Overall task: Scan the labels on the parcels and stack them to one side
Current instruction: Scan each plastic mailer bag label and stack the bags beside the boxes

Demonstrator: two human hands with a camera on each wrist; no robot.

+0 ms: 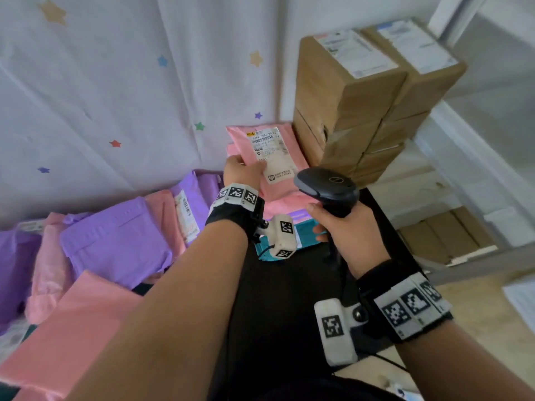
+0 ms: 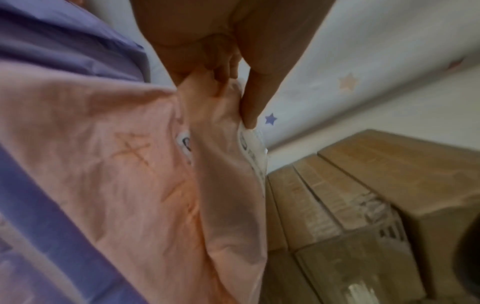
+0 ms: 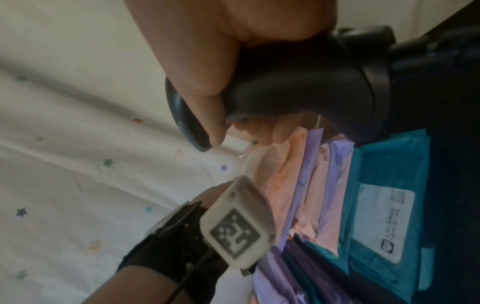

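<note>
Left hand (image 1: 242, 169) pinching one pink plastic mailer parcel (image 1: 270, 157) atop pink-purple-teal stack (image 3: 324, 185), beside six-odd brown cardboard boxes (image 1: 356, 99). Right hand (image 1: 347, 230) gripping one black handheld scanner (image 1: 327, 186); label text blurring, unreadable.

- Pink parcel (image 1: 270, 157): thin plastic film, softly creased, faint sheen; its label (image 1: 270, 153) is matt white paper.
- Scanner (image 1: 327, 186): smooth dark plastic, slightly glossy.
- Boxes (image 1: 356, 102) at 2 o'clock: matt brown cardboard, taped seams.
- Curtain (image 1: 115, 82): matt creased cloth.
</note>
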